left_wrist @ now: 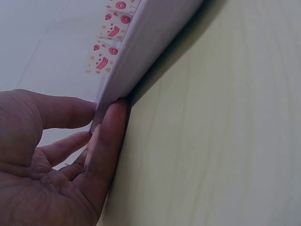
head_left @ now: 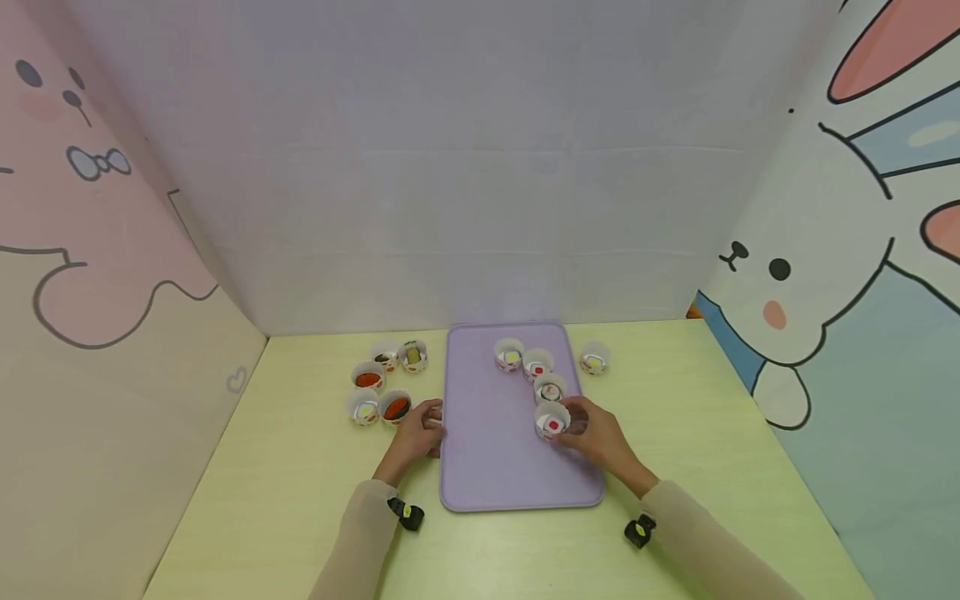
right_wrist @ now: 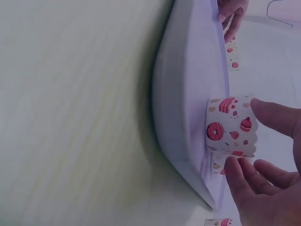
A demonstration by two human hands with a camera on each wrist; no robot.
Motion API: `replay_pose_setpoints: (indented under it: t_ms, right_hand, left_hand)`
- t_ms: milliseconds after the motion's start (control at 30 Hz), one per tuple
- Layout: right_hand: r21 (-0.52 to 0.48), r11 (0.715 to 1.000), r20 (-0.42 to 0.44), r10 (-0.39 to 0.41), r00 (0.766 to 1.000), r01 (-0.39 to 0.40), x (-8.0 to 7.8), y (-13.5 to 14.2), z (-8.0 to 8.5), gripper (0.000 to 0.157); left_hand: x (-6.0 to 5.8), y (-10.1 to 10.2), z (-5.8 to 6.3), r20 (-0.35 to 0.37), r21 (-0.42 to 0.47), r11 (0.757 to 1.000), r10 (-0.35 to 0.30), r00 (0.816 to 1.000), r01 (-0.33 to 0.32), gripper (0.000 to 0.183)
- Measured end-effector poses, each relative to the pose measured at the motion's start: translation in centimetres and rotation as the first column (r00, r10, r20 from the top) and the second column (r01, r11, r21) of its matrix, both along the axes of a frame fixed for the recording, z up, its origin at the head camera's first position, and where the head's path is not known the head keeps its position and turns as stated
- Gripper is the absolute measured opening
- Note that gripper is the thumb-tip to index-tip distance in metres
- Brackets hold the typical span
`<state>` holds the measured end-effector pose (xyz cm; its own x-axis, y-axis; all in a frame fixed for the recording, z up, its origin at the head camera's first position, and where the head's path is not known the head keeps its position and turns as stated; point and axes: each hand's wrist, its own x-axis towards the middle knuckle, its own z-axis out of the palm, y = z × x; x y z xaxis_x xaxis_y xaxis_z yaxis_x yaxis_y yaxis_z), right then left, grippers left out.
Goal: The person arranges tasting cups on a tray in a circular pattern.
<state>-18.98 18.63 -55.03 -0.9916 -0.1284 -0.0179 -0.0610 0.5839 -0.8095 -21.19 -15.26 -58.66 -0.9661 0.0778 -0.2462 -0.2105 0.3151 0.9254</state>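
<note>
A lilac tray (head_left: 495,467) lies on the table, and my left hand (head_left: 417,435) pinches its left rim, fingers on both sides of the rim in the left wrist view. My right hand (head_left: 600,435) holds a paper cup (right_wrist: 230,127) printed with donuts and cakes, thumb at one side and fingertips at the other. This cup stands at the near end of a slanting row on the tray's right half. Behind it are a cup with a sushi-roll-like piece (head_left: 551,388), a cup with a red-centred white piece (head_left: 538,365) and a cup with a yellow-centred piece (head_left: 509,356).
Left of the tray stand several more cups, among them a cup with orange-red filling (head_left: 368,377) and another red-filled cup (head_left: 396,407) close to my left hand. A single cup (head_left: 595,357) stands right of the tray. A pale wall (head_left: 480,208) closes off the table's back.
</note>
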Motion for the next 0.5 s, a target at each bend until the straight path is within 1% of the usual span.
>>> replay_pose_setpoints:
  t_ms: [133, 267, 500]
  right_hand:
    - [-0.003, 1.0, -0.023, 0.003, 1.0, -0.003, 0.1, 0.3, 0.9, 0.062]
    - [-0.031, 1.0, -0.029, -0.002, 1.0, 0.001, -0.1, 0.7, 2.1, 0.062]
    - [-0.036, 0.999, -0.102, -0.009, 0.995, 0.005, -0.5, 1.6, 4.2, 0.061]
  left_hand:
    - [0.0, 0.0, 0.0, 0.0, -0.007, 1.0, -0.001, 1.0, 0.001, 0.053]
    - [0.0, 0.1, 0.1, 0.0, -0.009, 1.0, 0.001, 1.0, -0.001, 0.053]
    - [0.0, 0.1, 0.1, 0.001, -0.007, 1.0, 0.001, 1.0, -0.001, 0.053]
